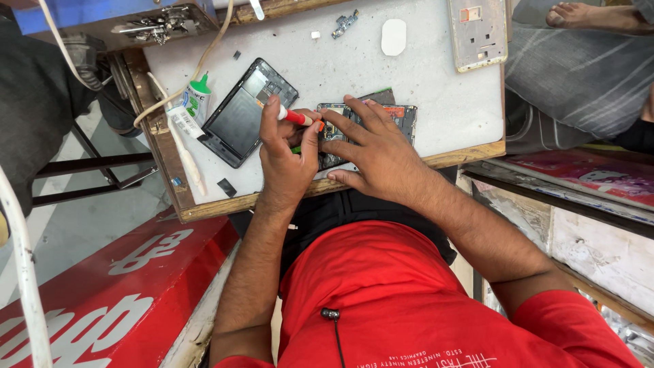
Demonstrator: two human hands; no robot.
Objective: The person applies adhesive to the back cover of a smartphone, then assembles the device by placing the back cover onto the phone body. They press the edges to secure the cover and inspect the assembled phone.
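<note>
1. Where the view starts at far left, a white cable (24,272) runs up the edge, beside a red sign board with white lettering (102,293) lying low at left, under the bench edge.
2. Blue-lidded tray of metal tools (146,20) sits at top left, off the white worktop with wooden rim (422,88).
3. Small white glue bottle with green cap and printed label (196,99) lies on the worktop's left edge; a white plastic pry stick (184,146) lies along the rim just beside it.
4. Black phone back shell, rectangular, opened face up (238,116), lies tilted just right of the bottle; small black scrap (227,187) sits below it near the rim.
5. Left hand (286,157) is closed on a red-handled screwdriver with white end (294,117), thumb and fingers pinching the shaft; tip is at the board's left edge.
6. Opened phone body with exposed circuit board (402,116) lies at the worktop's front centre, mostly covered by hands.
7. Right hand (378,153) rests flat on it, fingers spread, pressing it down, holding nothing.
8. White oval pad (394,36) and a small loose connector part (344,24) lie further back, well apart from the hands.
9. Gold-coloured phone frame with cutouts (478,33) lies at top right corner.
10. Another person's bare foot (586,13) and striped grey cloth (579,75) lie at far right, off the bench.
</note>
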